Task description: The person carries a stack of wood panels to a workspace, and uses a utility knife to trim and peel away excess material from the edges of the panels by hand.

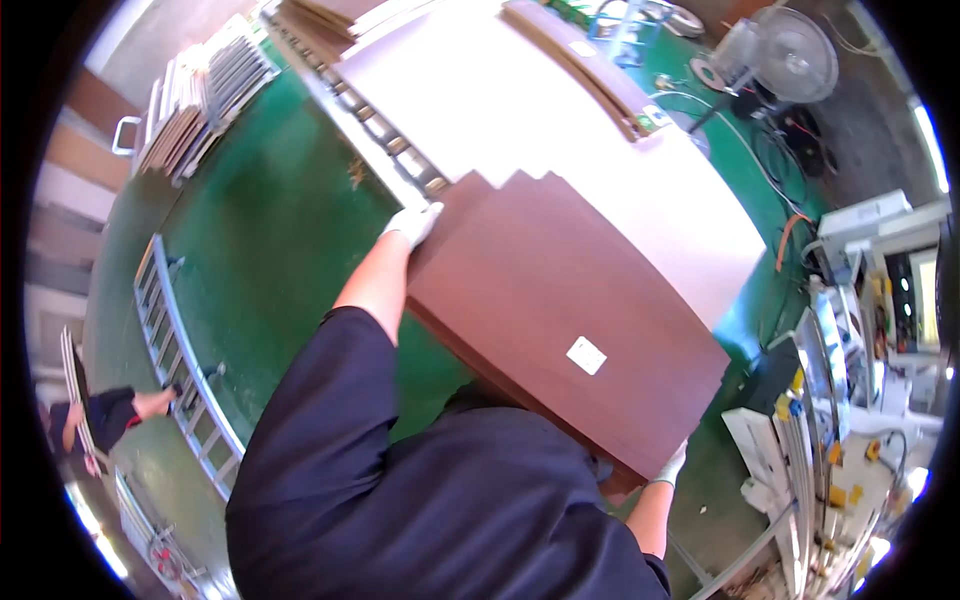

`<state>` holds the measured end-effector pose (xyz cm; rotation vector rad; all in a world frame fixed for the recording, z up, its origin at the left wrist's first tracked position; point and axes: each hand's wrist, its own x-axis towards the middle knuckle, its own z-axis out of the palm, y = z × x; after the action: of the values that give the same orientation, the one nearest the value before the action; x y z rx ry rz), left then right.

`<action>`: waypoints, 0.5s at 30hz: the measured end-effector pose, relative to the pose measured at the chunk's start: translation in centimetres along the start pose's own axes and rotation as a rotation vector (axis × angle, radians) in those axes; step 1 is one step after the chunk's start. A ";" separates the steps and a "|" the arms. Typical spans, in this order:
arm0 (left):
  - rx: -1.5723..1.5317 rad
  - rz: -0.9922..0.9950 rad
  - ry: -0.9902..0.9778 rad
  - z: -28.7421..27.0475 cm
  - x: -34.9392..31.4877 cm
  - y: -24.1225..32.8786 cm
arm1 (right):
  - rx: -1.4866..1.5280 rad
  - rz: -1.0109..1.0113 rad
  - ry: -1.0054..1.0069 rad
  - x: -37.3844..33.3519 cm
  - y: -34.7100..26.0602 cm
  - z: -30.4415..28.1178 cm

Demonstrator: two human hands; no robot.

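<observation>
A stack of several brown panels [540,290], its edges slightly uneven, spans the space between my two hands. A small white label [586,355] is stuck on the top panel. My left hand [415,222], in a white glove, is closed on the stack's far left edge. At the near right corner my gloved right hand [673,464] grips the stack; its fingers are mostly hidden by the panels. The near long edge lies close against my dark shirt. Beyond the stack, and partly covered by it, is a large white board surface [560,140]; I cannot tell whether they touch.
A roller track [390,140] runs along the white surface's left side. Long brown strips [590,70] lie on its far right part. A blue ladder-like frame [185,350] is on the green floor at left, near another person [100,415]. A fan [790,55] and machinery stand right.
</observation>
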<state>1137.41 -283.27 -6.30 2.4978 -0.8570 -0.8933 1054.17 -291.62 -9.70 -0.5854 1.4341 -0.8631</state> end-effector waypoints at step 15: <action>0.059 0.021 0.840 -0.3 -12.6 3.8 | -0.309 -0.003 -0.128 4.3 -6.6 15.1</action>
<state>1128.21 -277.99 1.50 2.5318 -0.6018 0.2217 1067.75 -301.15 -5.70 -0.8598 1.4587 -0.5982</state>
